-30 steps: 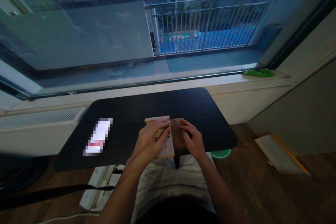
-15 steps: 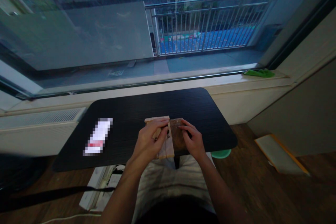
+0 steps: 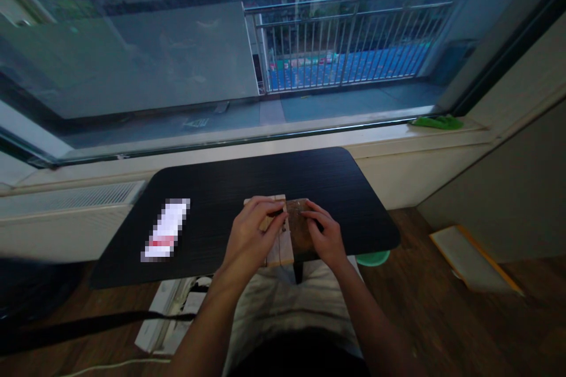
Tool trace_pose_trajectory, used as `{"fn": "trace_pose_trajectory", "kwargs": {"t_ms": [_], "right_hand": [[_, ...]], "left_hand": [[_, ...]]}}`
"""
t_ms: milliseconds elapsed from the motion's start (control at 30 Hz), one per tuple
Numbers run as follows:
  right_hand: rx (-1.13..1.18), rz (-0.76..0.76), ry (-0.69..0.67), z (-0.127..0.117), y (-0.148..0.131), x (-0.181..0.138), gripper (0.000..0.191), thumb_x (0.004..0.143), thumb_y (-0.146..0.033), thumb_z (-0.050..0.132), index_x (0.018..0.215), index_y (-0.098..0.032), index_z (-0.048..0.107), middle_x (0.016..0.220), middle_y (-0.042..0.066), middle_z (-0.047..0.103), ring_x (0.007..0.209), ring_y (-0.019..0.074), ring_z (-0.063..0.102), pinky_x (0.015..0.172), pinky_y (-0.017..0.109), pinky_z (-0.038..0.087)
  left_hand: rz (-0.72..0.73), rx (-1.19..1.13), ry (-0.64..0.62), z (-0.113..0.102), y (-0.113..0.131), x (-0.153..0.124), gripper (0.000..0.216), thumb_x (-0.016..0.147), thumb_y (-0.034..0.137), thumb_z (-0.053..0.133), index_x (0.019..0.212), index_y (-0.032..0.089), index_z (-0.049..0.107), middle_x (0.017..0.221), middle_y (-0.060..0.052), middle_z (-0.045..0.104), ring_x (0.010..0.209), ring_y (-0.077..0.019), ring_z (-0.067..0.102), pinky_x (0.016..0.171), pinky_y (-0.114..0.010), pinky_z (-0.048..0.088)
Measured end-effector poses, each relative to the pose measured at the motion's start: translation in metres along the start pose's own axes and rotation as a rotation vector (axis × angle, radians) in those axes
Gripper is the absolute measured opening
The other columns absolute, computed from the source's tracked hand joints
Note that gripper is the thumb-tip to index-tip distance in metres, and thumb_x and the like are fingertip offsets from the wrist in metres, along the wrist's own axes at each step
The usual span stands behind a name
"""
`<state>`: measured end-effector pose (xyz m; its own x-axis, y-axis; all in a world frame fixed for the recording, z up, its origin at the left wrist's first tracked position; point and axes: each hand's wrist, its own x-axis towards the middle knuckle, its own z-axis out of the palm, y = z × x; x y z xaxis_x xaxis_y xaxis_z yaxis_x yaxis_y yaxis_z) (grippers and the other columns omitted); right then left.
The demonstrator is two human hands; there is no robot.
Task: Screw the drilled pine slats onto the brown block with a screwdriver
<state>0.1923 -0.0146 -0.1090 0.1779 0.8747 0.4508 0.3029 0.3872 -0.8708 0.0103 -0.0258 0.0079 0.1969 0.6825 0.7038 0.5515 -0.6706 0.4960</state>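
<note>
At the near edge of the black table lies a pale wooden block (image 3: pixel 285 250) with a dark line across it and small dark spots near my fingers. A brown, rough-looking flat piece (image 3: pixel 300 238) adjoins its right side. My left hand (image 3: pixel 259 224) is over the pale block, thumb and fingertips brought together in a pinch by its right edge; whatever they hold is too small to make out. My right hand (image 3: pixel 326 232) has its fingers bent at the brown piece's right edge, tips close together. Anything between those fingertips cannot be made out.
The black table (image 3: pixel 212 182) stands against the window sill. A blurred-out pale rectangle (image 3: pixel 168 230) lies on its left. A green cloth (image 3: pixel 437 122) is on the sill. Below are a green round object (image 3: pixel 374 258), a white box (image 3: pixel 152 330) and an orange-edged panel (image 3: pixel 473 259).
The thumb and index finger of my left hand have shifted slightly, closing together at the pale block's right edge. My right hand stays almost where it was.
</note>
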Motion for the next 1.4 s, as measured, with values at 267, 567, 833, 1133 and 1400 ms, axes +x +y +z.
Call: {"fn": "trace_pose_trajectory", "kwargs": {"t_ms": [267, 567, 833, 1133, 1400], "right_hand": [[-0.007, 0.008, -0.002, -0.0005, 0.0000, 0.0000, 0.025, 0.086, -0.019, 0.057, 0.092, -0.026, 0.080, 0.125, 0.009, 0.074, 0.119, 0.0259, 0.069, 0.108, 0.046, 0.052], [0.003, -0.003, 0.003, -0.0011, -0.0030, 0.0004, 0.025, 0.086, -0.019, 0.056, 0.092, -0.026, 0.080, 0.124, 0.008, 0.074, 0.119, 0.0246, 0.069, 0.107, 0.044, 0.053], [0.001, 0.022, 0.000, -0.0008, -0.0006, -0.0002, 0.025, 0.086, -0.020, 0.057, 0.092, -0.027, 0.080, 0.124, 0.008, 0.074, 0.119, 0.0253, 0.068, 0.108, 0.046, 0.052], [-0.007, 0.000, 0.007, -0.0010, -0.0014, -0.0002, 0.025, 0.087, -0.019, 0.057, 0.092, -0.026, 0.080, 0.124, 0.009, 0.074, 0.118, 0.0258, 0.069, 0.107, 0.046, 0.053], [-0.010, 0.001, 0.006, -0.0007, -0.0016, -0.0002, 0.025, 0.086, -0.020, 0.056, 0.093, -0.026, 0.080, 0.123, 0.008, 0.074, 0.118, 0.0254, 0.069, 0.106, 0.045, 0.053]], "left_hand": [[0.009, -0.021, -0.002, 0.0003, -0.0014, -0.0011, 0.009, 0.090, 0.015, 0.069, 0.097, 0.019, 0.072, 0.097, -0.007, 0.076, 0.091, -0.0190, 0.074, 0.086, -0.034, 0.063], [0.005, -0.038, -0.011, -0.0009, -0.0014, -0.0014, 0.010, 0.090, 0.015, 0.068, 0.098, 0.018, 0.073, 0.098, -0.007, 0.078, 0.093, -0.0192, 0.075, 0.088, -0.034, 0.063], [0.000, -0.056, -0.048, -0.0017, -0.0027, -0.0023, 0.013, 0.091, 0.015, 0.065, 0.100, 0.019, 0.073, 0.099, -0.008, 0.079, 0.095, -0.0207, 0.076, 0.089, -0.037, 0.063], [-0.012, -0.099, -0.054, -0.0031, -0.0028, -0.0031, 0.015, 0.091, 0.015, 0.065, 0.101, 0.020, 0.075, 0.099, -0.007, 0.080, 0.094, -0.0208, 0.077, 0.088, -0.035, 0.064], [0.006, -0.103, -0.054, -0.0023, -0.0024, -0.0045, 0.016, 0.090, 0.014, 0.067, 0.103, 0.021, 0.073, 0.103, -0.007, 0.078, 0.097, -0.0204, 0.075, 0.089, -0.036, 0.062]]}}
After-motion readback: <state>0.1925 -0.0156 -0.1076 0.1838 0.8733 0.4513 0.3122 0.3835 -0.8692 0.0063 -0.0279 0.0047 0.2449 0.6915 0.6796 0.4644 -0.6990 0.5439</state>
